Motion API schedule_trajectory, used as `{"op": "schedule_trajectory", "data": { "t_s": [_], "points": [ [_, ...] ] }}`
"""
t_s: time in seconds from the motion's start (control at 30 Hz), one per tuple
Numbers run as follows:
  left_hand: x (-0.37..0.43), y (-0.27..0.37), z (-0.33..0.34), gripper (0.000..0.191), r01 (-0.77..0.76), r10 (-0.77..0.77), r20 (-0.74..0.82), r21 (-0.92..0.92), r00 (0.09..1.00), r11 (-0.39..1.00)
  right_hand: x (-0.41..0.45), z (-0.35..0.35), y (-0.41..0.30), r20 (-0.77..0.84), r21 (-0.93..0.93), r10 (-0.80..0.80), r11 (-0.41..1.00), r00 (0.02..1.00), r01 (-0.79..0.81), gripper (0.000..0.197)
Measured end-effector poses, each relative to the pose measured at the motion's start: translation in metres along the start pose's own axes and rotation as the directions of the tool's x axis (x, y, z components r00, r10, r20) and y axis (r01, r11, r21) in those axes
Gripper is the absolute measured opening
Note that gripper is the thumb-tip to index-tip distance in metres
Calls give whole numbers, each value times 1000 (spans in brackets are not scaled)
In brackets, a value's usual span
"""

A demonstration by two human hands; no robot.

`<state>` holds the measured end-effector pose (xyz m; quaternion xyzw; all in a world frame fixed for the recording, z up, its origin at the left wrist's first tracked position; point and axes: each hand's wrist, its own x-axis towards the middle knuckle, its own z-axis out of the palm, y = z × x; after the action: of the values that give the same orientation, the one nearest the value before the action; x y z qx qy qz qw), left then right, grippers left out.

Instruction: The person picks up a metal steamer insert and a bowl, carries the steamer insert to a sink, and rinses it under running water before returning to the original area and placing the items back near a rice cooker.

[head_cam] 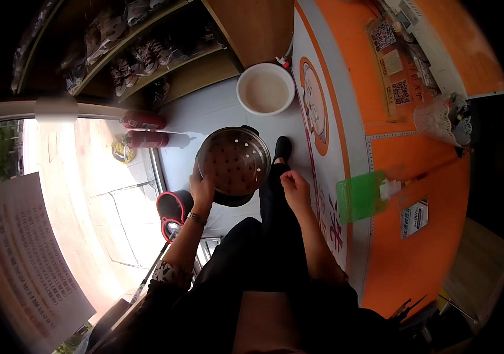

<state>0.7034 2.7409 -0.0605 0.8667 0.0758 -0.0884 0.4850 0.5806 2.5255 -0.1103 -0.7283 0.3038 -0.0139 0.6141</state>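
Note:
My left hand (202, 191) grips the near left rim of a round metal steamer pot (233, 161). Its bottom is perforated with small round holes, and light shows through a few of them. Dark handles (234, 200) stick out at the pot's near and far sides. To the right of the pot, apart from it, my right hand (296, 188) hovers over my leg with its fingers curled in. I see nothing in that hand. What lies under the pot is hidden.
Ahead on the tiled floor stands a white basin (265, 89) of cloudy liquid. Two red fire extinguishers (147, 139) and a red-rimmed mop bucket (173, 207) are at left. Shoe shelves (177, 66) rise beyond. An orange counter (411, 274) with a green fly swatter (361, 197) borders the right.

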Motion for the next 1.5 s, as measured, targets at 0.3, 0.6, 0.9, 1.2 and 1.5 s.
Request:
{"op": "schedule_trajectory", "data": {
  "t_s": [0.3,0.6,0.9,1.2,1.5],
  "points": [
    [233,-42,104,51,127,-132,0,260,991,957,355,68,67,-169,-101,233,962,958,-252,21],
    [390,-112,221,60,-10,-46,176,304,983,952,592,92,170,-147,-197,179,958,973,-206,61],
    [468,-194,245,63,-163,36,329,369,944,915,673,157,216,-359,-444,-71,890,931,-104,39],
    [483,-199,248,64,-258,110,326,456,939,852,516,165,192,-86,-130,-112,986,990,100,37],
    [464,-179,286,64,-287,125,416,354,901,890,448,164,133,-18,-319,39,947,999,-43,45]
  ]
}}
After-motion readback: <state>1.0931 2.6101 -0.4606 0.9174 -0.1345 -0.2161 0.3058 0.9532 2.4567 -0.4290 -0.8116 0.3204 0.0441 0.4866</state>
